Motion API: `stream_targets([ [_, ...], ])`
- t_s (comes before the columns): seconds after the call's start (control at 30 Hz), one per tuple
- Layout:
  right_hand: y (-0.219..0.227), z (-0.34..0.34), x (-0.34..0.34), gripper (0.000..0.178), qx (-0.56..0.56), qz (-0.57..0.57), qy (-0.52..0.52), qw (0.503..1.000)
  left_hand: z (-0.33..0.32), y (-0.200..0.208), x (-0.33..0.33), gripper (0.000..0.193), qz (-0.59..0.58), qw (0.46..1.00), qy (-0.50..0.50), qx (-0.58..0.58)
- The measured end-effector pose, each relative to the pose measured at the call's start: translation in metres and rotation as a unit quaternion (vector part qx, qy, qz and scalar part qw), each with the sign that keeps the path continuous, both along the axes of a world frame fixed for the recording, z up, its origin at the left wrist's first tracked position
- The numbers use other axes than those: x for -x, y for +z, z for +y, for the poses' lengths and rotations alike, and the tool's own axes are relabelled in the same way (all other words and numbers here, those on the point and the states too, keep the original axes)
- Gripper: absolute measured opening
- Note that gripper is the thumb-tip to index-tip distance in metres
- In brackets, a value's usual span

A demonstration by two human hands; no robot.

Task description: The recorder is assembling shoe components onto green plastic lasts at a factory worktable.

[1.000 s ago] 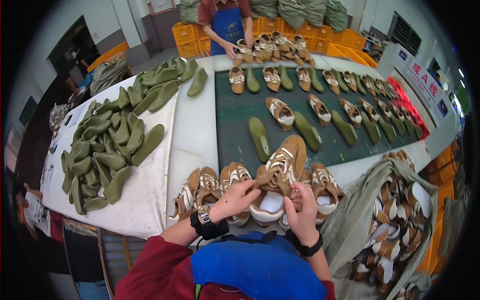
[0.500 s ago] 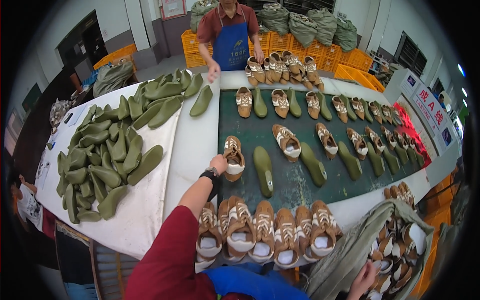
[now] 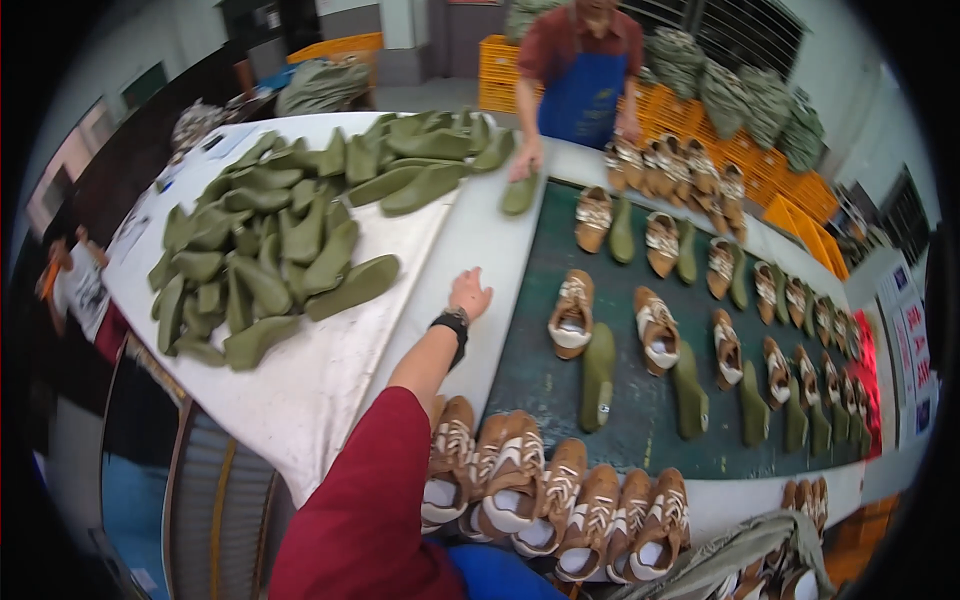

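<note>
My left hand (image 3: 470,294) hovers over the pale border of the table, fingers apart, with nothing in it. Left of it lies a big heap of green shoe lasts (image 3: 265,285) on a white cloth. To its right, on the dark green belt, stands a brown and white sneaker (image 3: 572,315) with a green last (image 3: 598,378) beside it. More sneakers and lasts alternate in two rows along the belt. Below my left hand, a row of laced sneakers (image 3: 587,515) lines the near edge. My right hand is out of the picture.
Across the table a co-worker in a blue apron (image 3: 585,105) has a hand on a green last (image 3: 519,195). Sneakers crowd the far edge (image 3: 680,172). A grey-green sack (image 3: 730,555) with shoes is at the lower right. Orange crates (image 3: 497,75) stand behind.
My left hand has let go of the sneaker on the belt and moved left, off the belt. My right hand has left the view. The co-worker's hand has reached a last. The view has swung left.
</note>
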State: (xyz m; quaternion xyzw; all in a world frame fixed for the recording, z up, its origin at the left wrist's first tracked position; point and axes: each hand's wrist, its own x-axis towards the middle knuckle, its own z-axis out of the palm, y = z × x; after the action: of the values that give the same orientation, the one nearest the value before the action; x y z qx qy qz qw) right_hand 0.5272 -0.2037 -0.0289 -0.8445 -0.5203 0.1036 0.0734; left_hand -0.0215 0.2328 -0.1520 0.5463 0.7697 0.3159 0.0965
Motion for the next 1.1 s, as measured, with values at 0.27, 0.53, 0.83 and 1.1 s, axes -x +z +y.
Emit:
stream_targets([
  [0.27, -0.005, 0.015, 0.008, 0.034, 0.05, -0.022, 0.03, 0.998, -0.14, 0.042, 0.182, 0.051, 0.142, 0.964, 0.152, 0.164],
  [0.53, -0.032, 0.016, -0.013, 0.03, 0.032, 0.011, 0.048, 0.998, -0.131, 0.031, 0.212, 0.046, 0.243, 0.966, 0.06, 0.07],
  [0.83, -0.033, 0.021, -0.001, 0.032, 0.038, -0.012, 0.012, 0.999, -0.137, 0.056, 0.139, 0.045, 0.188, 0.931, -0.231, 0.21],
  [1.1, -0.019, 0.029, 0.02, 0.034, 0.082, -0.021, -0.003, 0.996, -0.075, 0.066, 0.076, 0.027, -0.049, 0.998, -0.041, 0.005],
])
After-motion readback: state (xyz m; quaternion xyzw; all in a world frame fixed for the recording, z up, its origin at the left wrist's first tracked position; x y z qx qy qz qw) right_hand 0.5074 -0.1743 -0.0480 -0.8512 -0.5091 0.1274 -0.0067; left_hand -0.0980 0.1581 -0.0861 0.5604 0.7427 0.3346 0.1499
